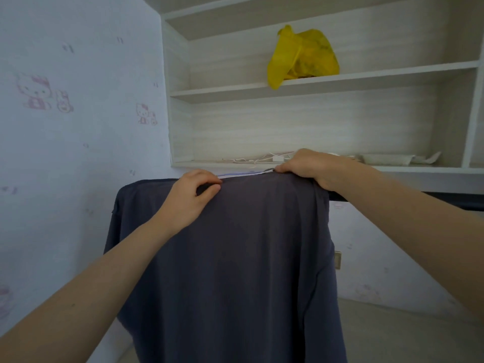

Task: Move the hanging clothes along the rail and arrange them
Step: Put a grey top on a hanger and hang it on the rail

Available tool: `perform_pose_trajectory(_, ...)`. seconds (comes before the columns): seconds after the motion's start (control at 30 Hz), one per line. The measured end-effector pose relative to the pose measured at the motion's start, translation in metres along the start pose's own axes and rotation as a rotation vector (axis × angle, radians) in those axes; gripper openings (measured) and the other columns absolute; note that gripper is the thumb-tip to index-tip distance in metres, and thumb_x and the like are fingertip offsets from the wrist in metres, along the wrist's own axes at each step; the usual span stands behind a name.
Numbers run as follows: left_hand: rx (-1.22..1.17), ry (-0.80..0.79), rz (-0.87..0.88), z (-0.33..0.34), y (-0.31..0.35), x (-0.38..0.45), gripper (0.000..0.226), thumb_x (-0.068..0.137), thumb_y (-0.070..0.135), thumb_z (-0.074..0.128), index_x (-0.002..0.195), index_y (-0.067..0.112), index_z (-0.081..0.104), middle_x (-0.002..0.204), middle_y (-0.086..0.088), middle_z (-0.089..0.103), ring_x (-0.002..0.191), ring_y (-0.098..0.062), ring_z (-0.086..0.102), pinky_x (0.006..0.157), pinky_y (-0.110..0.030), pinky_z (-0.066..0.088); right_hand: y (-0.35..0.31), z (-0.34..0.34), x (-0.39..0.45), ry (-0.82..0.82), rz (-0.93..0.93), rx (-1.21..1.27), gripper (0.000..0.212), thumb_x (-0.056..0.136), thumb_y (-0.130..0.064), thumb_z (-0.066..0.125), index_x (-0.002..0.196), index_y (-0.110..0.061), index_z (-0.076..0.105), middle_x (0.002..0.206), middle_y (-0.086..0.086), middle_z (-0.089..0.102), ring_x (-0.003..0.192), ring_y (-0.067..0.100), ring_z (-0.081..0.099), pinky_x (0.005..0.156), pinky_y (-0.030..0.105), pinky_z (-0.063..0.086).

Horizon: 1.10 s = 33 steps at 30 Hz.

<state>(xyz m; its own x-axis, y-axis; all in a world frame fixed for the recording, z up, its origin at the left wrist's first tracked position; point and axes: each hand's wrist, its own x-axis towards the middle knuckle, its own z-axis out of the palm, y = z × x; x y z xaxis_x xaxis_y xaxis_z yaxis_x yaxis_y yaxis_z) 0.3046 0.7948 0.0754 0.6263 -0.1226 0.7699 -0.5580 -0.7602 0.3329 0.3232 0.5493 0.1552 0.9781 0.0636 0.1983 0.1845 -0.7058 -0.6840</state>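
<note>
Setting was a home bedroom, likely a child's. Evidence: pale lilac wallpaper (78, 127) printed with faded pink cartoon cat figures (35, 91) covered the left wall. A built-in white wood-grain laminate shelf unit (314, 85) filled the recess on the right; a crumpled yellow plastic bag (301, 56) sat on its middle shelf, and loose white cables (262, 159) lay on the lowest one. A dark grey-blue soft fabric garment (235, 258) hung over a dark horizontal rail (392, 196) below the shelves. A beige wall socket plate (338, 259) showed low on the wall. Floor was plain grey (392, 336).
</note>
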Motion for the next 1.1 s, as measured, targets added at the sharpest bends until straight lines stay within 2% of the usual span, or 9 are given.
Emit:
perform_pose_trajectory(0.13, -0.024, 0.05, 0.013, 0.002, 0.003, 0.0, 0.015, 0.087, 0.017, 0.065, 0.102, 0.018, 0.065, 0.105, 0.009, 0.062, 0.102, -0.005, 0.055, 0.095, -0.022, 0.041, 0.002, 0.001, -0.004, 0.099, -0.164, 0.124, 0.026, 0.094, -0.027, 0.054, 0.098, -0.005, 0.068, 0.084, 0.006, 0.063, 0.074, 0.019, 0.058, 0.056, 0.024, 0.042)
perform_pose_trajectory(0.2, -0.051, 0.061, -0.014, 0.002, 0.007, -0.002, 0.019, 0.085, 0.017, 0.067, 0.103, 0.02, 0.061, 0.107, 0.008, 0.062, 0.104, -0.007, 0.056, 0.092, -0.015, 0.04, 0.001, 0.001, -0.011, 0.148, -0.27, 0.192, 0.025, 0.096, -0.023, 0.051, 0.092, -0.009, 0.071, 0.084, 0.003, 0.064, 0.078, 0.016, 0.058, 0.061, 0.021, 0.044)
perform_pose_trajectory(0.3, -0.047, 0.062, -0.038, 0.0, 0.008, -0.006, 0.025, 0.084, 0.016, 0.068, 0.106, 0.021, 0.057, 0.109, 0.008, 0.061, 0.104, -0.006, 0.056, 0.089, -0.01, 0.037, -0.001, 0.005, -0.026, 0.218, -0.384, 0.25, 0.025, 0.097, -0.022, 0.049, 0.096, -0.01, 0.071, 0.088, -0.002, 0.066, 0.08, 0.009, 0.058, 0.068, 0.019, 0.045)
perform_pose_trajectory(0.43, -0.162, 0.1, -0.121, -0.007, 0.012, -0.012, 0.024, 0.088, 0.019, 0.063, 0.112, 0.021, 0.059, 0.108, 0.008, 0.064, 0.104, -0.006, 0.059, 0.095, -0.023, 0.044, -0.002, 0.015, -0.049, 0.283, -0.451, 0.251, 0.025, 0.097, -0.021, 0.048, 0.098, -0.009, 0.07, 0.093, 0.001, 0.067, 0.084, 0.011, 0.058, 0.072, 0.019, 0.045)
perform_pose_trajectory(0.6, -0.389, 0.104, -0.27, -0.024, 0.032, -0.023, 0.033, 0.098, 0.034, 0.047, 0.131, 0.03, 0.049, 0.115, 0.005, 0.063, 0.103, -0.01, 0.062, 0.093, -0.025, 0.045, -0.003, 0.033, -0.078, 0.261, -0.458, 0.276, 0.022, 0.097, -0.02, 0.049, 0.093, -0.011, 0.069, 0.093, 0.003, 0.068, 0.086, 0.015, 0.06, 0.074, 0.022, 0.047)
perform_pose_trajectory(0.77, -0.491, 0.106, -0.317, -0.032, 0.045, -0.047, 0.032, 0.1, 0.035, 0.041, 0.128, 0.026, 0.054, 0.114, 0.013, 0.067, 0.1, -0.007, 0.065, 0.099, -0.034, 0.047, 0.01, 0.048, -0.109, 0.263, -0.443, 0.276, 0.021, 0.097, -0.023, 0.05, 0.095, -0.012, 0.068, 0.094, 0.004, 0.069, 0.092, 0.02, 0.063, 0.082, 0.032, 0.05)
perform_pose_trajectory(0.87, -0.401, 0.129, -0.263, -0.03, 0.049, -0.061, 0.032, 0.097, 0.026, 0.05, 0.129, 0.026, 0.054, 0.114, 0.012, 0.066, 0.104, -0.008, 0.062, 0.094, -0.026, 0.046, 0.02, 0.052, -0.126, 0.256, -0.424, 0.322, 0.02, 0.097, -0.024, 0.05, 0.096, -0.014, 0.067, 0.094, 0.001, 0.068, 0.092, 0.016, 0.062, 0.081, 0.029, 0.05)
perform_pose_trajectory(0.97, -0.251, 0.19, -0.201, -0.028, 0.054, -0.075, 0.03, 0.092, 0.017, 0.056, 0.122, 0.022, 0.058, 0.109, 0.01, 0.066, 0.098, -0.008, 0.06, 0.085, -0.02, 0.044, 0.031, 0.051, -0.146, 0.286, -0.406, 0.324, 0.017, 0.097, -0.023, 0.051, 0.095, -0.018, 0.067, 0.093, -0.002, 0.067, 0.09, 0.011, 0.061, 0.076, 0.022, 0.049)
perform_pose_trajectory(1.1, -0.069, 0.34, -0.12, -0.031, 0.056, -0.088, 0.005, 0.088, 0.018, 0.063, 0.093, 0.021, 0.063, 0.091, 0.01, 0.065, 0.089, -0.013, 0.06, 0.082, -0.027, 0.045, 0.047, 0.049, -0.169, 0.288, -0.408, 0.321, 0.016, 0.096, -0.022, 0.052, 0.094, -0.018, 0.067, 0.088, -0.004, 0.068, 0.083, 0.007, 0.061, 0.074, 0.019, 0.049)
